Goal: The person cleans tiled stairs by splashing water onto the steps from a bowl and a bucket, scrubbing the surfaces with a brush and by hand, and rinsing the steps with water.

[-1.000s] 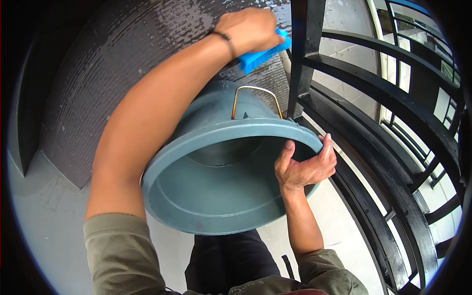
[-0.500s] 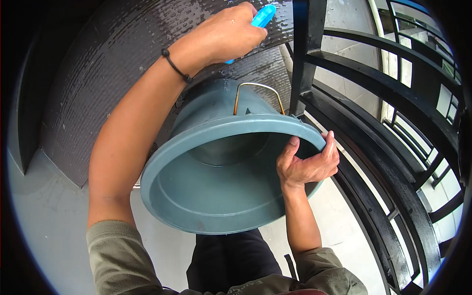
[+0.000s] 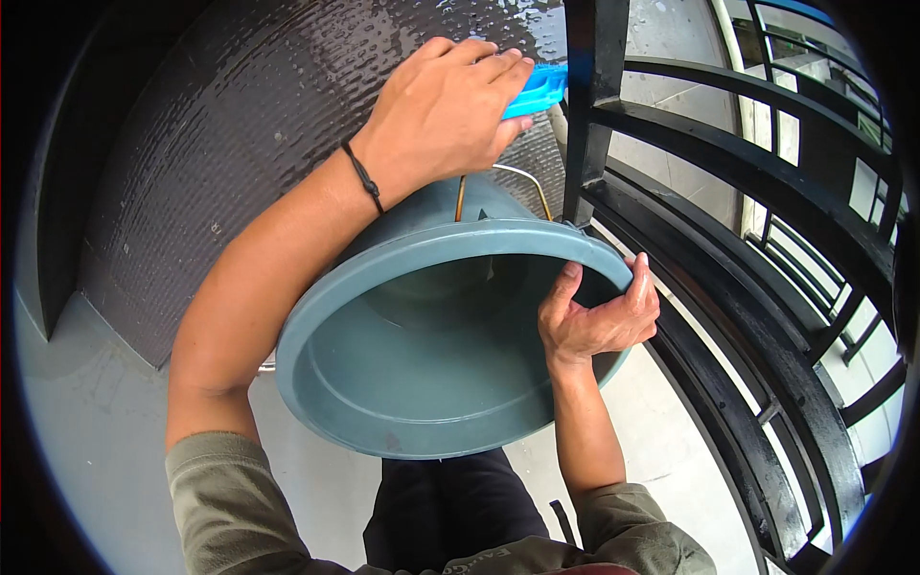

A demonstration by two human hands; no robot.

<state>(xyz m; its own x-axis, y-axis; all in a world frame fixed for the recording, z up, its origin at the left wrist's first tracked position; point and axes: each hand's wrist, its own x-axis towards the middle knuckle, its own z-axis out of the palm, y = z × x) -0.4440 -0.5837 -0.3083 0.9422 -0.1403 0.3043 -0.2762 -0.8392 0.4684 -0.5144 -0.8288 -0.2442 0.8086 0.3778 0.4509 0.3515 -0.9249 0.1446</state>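
Observation:
A blue brush (image 3: 539, 90) is gripped in my left hand (image 3: 446, 105), above the far side of a large grey-green bucket (image 3: 422, 379). The bucket lies tipped, its wide mouth facing me, with a wire handle (image 3: 525, 175) raised at the back. My right hand (image 3: 599, 316) is closed round the right part of its rim, thumb inside and fingers outside. The brush's underside is mostly hidden by my left fingers.
A wet, dark textured surface (image 3: 240, 125) rises behind the bucket. Black metal railings (image 3: 728, 287) curve along the right. Below are a pale floor (image 3: 105, 431) and my dark-clothed legs (image 3: 450, 508).
My left hand moved up and away with the brush, then came back down and slightly right, close above the bucket's outer wall. The bucket and my right hand have hardly moved.

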